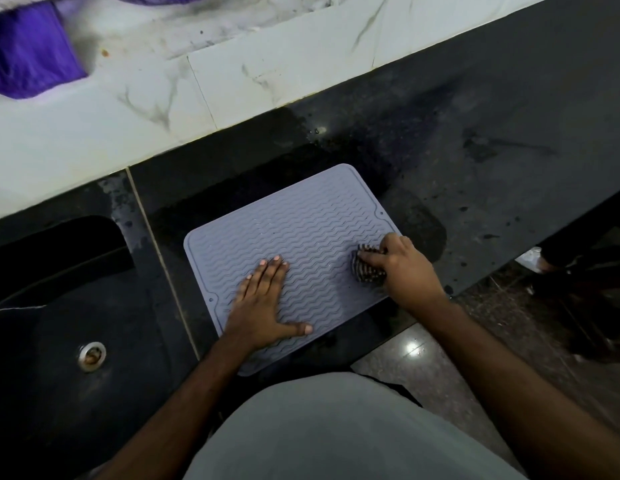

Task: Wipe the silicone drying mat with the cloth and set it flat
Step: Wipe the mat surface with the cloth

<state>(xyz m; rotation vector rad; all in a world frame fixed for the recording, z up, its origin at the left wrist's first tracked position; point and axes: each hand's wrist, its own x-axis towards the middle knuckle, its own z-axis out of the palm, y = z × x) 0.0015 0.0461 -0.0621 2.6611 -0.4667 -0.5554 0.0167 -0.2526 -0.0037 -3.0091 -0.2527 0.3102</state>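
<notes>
The grey wave-ribbed mat (301, 244) lies flat on the counter; a dark striped cloth (365, 268), bunched, sits at its four o'clock edge.

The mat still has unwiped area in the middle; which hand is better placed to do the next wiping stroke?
The right hand. It already grips the cloth on the mat near its right edge and can likely sweep toward the middle. The left hand lies flat, fingers straight, pressing the mat down on the counter.

Grey mat (301, 237) (wavy ridges), striped cloth (365, 268)
</notes>
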